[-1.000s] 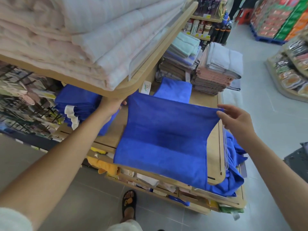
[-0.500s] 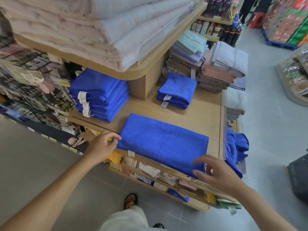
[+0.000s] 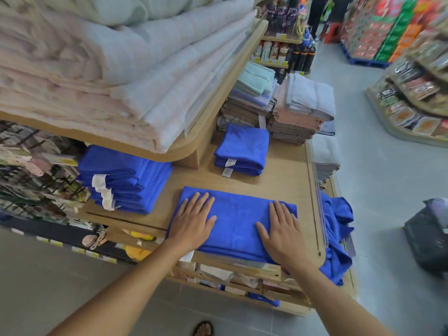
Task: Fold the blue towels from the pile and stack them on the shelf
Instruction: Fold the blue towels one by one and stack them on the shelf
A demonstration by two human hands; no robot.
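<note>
A blue towel (image 3: 236,221) lies folded into a flat rectangle at the front edge of the wooden shelf (image 3: 286,180). My left hand (image 3: 194,219) presses flat on its left end with fingers spread. My right hand (image 3: 281,229) lies flat on its right end. A stack of folded blue towels (image 3: 126,180) sits at the left under the upper shelf. A smaller stack of folded blue towels (image 3: 242,151) sits further back. The pile of loose blue towels (image 3: 337,236) hangs off the shelf's right end.
An upper shelf (image 3: 174,151) loaded with thick pale blankets overhangs the left stack. Pastel and brown towel stacks (image 3: 295,110) stand behind. A clear plastic guard (image 3: 317,197) edges the shelf's right side. A dark bag (image 3: 429,236) sits on the floor at right.
The towel I held up spread between both hands has been folded down onto the shelf. Both hands let go of its edges and now lie flat on top of it.
</note>
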